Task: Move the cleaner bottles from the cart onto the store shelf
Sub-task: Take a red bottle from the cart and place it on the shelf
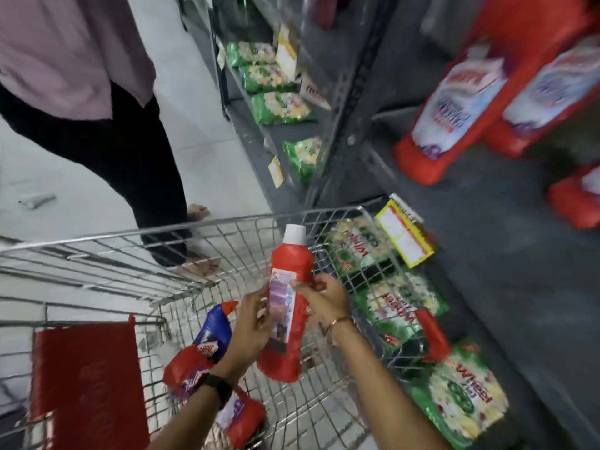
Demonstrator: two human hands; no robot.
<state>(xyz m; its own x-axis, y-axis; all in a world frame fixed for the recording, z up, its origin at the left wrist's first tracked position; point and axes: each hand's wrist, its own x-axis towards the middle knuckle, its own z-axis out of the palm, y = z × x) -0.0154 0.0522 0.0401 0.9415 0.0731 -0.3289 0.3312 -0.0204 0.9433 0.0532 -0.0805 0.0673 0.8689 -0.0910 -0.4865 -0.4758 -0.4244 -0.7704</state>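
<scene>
A red cleaner bottle (290, 287) with a white cap is held upright over the wire cart (207, 222). My left hand (250, 323) grips its left side and my right hand (324, 295) holds its right side at the label. Inside the cart lie a blue bottle (214, 332) and two red bottles (185, 371), partly hidden under my left forearm. On the grey store shelf (487, 241) at the right stand three red cleaner bottles (454, 102) with white labels.
Another person (107, 125) stands just beyond the cart's far rim. Green detergent bags (402, 306) fill the lower shelf beside the cart, with more on the far shelves. A yellow price tag (406, 238) hangs from the shelf edge. The cart's red seat flap (87, 384) sits at the left.
</scene>
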